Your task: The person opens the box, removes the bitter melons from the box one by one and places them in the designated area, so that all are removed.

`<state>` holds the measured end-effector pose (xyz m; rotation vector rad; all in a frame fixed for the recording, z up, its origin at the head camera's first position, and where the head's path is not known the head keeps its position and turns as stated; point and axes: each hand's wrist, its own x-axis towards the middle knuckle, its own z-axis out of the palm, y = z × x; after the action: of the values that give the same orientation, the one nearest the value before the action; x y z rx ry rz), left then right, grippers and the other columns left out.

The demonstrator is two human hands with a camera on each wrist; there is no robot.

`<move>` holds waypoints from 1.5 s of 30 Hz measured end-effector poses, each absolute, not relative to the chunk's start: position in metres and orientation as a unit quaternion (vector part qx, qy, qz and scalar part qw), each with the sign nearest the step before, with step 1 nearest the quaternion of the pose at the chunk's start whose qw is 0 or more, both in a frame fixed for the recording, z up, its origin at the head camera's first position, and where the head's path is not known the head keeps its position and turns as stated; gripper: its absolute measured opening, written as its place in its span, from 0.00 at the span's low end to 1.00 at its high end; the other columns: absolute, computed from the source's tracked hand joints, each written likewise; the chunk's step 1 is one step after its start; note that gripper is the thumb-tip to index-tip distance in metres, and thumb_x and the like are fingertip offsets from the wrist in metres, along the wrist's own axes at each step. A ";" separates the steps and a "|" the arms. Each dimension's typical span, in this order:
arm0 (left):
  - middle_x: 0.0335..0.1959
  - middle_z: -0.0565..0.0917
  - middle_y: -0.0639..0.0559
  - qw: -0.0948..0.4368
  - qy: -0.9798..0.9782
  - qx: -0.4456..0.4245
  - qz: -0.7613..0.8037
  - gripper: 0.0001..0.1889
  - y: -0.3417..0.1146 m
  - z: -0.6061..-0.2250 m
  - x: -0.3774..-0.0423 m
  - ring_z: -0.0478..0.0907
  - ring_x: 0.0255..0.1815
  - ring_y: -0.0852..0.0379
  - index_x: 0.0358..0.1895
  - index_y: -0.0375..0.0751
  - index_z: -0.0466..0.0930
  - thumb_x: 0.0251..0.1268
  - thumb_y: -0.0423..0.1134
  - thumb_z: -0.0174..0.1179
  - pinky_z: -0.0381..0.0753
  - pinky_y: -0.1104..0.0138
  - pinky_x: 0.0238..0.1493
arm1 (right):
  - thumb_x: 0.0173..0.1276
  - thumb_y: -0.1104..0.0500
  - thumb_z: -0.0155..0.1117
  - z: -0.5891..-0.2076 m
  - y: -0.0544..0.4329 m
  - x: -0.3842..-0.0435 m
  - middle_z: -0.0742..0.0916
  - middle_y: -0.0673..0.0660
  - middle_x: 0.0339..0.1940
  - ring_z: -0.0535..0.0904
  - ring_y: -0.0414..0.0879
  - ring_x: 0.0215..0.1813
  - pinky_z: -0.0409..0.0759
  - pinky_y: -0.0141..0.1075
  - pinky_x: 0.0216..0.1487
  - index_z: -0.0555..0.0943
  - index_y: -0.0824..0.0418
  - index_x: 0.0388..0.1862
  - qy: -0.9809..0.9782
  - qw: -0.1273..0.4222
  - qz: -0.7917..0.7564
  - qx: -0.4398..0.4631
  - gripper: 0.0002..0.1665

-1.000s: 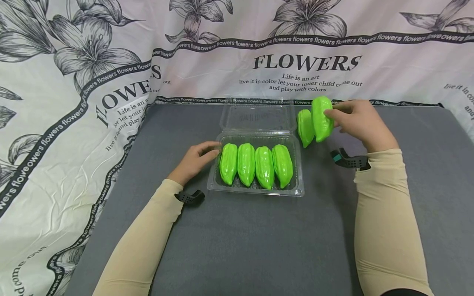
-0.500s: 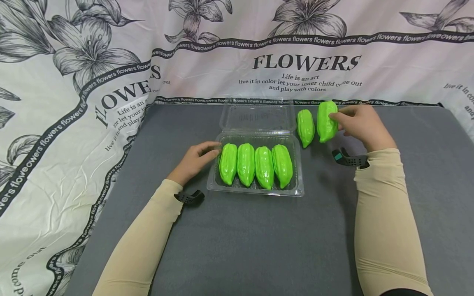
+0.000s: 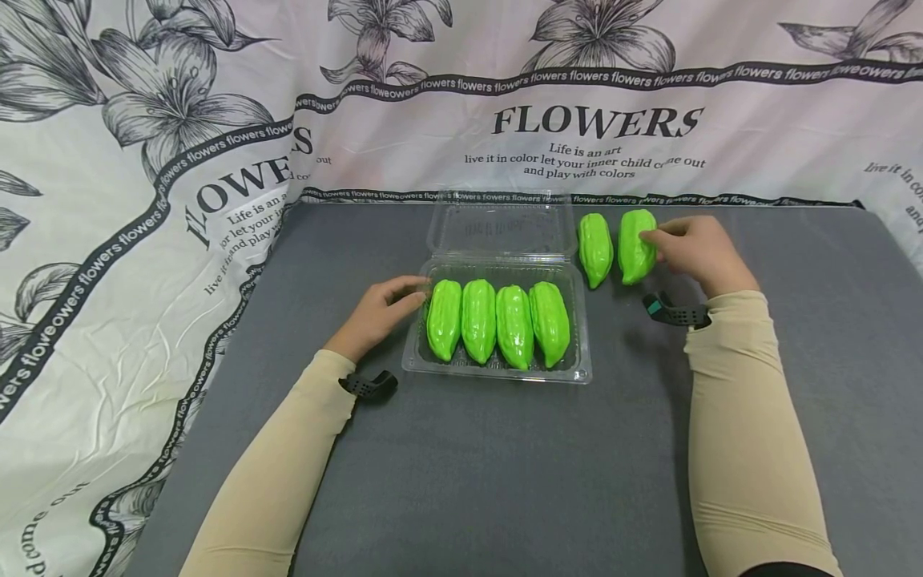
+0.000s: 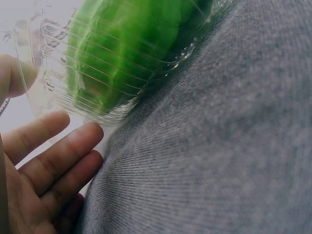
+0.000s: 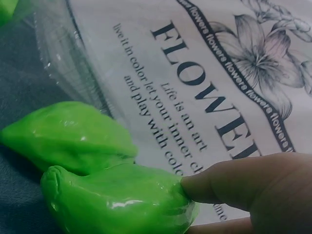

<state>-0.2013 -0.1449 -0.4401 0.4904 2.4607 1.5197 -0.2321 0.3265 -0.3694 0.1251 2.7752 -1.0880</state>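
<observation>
My right hand pinches a glossy green star fruit between thumb and fingers, low at the back of the table. Another star fruit lies just left of it; in the right wrist view the held star fruit overlaps its neighbour. An open clear plastic box holds a row of several upright-lying star fruits. At its left side rests my left hand, fingers relaxed. In the left wrist view the fingertips are right at the box's ribbed wall.
The box's clear lid is folded back toward the flower-printed cloth that hangs behind. Grey fabric covers the table. Printed cloth also drapes along the left side. Black straps sit at both wrists.
My right hand has brought its star fruit a little to the right and down, opening a gap from the one beside it. The left hand and the box stay put.
</observation>
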 end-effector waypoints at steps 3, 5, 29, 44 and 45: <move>0.69 0.80 0.39 0.105 0.834 0.166 0.516 0.23 -0.145 -0.440 -0.201 0.76 0.70 0.41 0.72 0.37 0.77 0.82 0.43 0.56 0.73 0.45 0.72 | 0.81 0.37 0.53 -0.374 0.327 -0.233 0.86 0.65 0.43 0.81 0.65 0.54 0.79 0.58 0.55 0.74 0.75 0.72 0.927 0.086 -0.362 0.044 0.44; 0.69 0.80 0.39 0.106 0.834 0.165 0.516 0.23 -0.145 -0.440 -0.201 0.76 0.70 0.41 0.72 0.37 0.76 0.82 0.43 0.56 0.72 0.44 0.72 | 0.81 0.37 0.53 -0.377 0.327 -0.234 0.86 0.67 0.44 0.80 0.65 0.55 0.79 0.59 0.55 0.74 0.75 0.72 0.928 0.090 -0.359 0.047 0.43; 0.71 0.79 0.40 0.111 0.836 0.161 0.512 0.24 -0.145 -0.441 -0.202 0.73 0.73 0.42 0.73 0.39 0.76 0.83 0.45 0.55 0.69 0.44 0.74 | 0.79 0.34 0.53 -0.384 0.325 -0.237 0.86 0.67 0.45 0.81 0.63 0.53 0.80 0.56 0.53 0.77 0.75 0.69 0.930 0.090 -0.353 0.045 0.46; 0.69 0.80 0.40 0.113 0.832 0.155 0.520 0.23 -0.146 -0.442 -0.202 0.74 0.72 0.42 0.73 0.40 0.76 0.82 0.46 0.56 0.70 0.44 0.74 | 0.78 0.29 0.48 -0.382 0.326 -0.237 0.77 0.77 0.69 0.80 0.69 0.60 0.77 0.62 0.61 0.71 0.77 0.74 0.929 0.126 -0.344 0.045 0.53; 0.69 0.80 0.40 0.113 0.832 0.155 0.520 0.23 -0.146 -0.442 -0.202 0.74 0.72 0.42 0.73 0.40 0.76 0.82 0.45 0.56 0.70 0.44 0.74 | 0.78 0.29 0.48 -0.383 0.326 -0.237 0.77 0.77 0.69 0.80 0.69 0.60 0.77 0.61 0.61 0.72 0.77 0.73 0.930 0.125 -0.343 0.044 0.53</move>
<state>-0.2021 -0.1457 -0.4418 0.4557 2.4411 1.5253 -0.2369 0.3257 -0.3826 0.1287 2.7087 -0.9998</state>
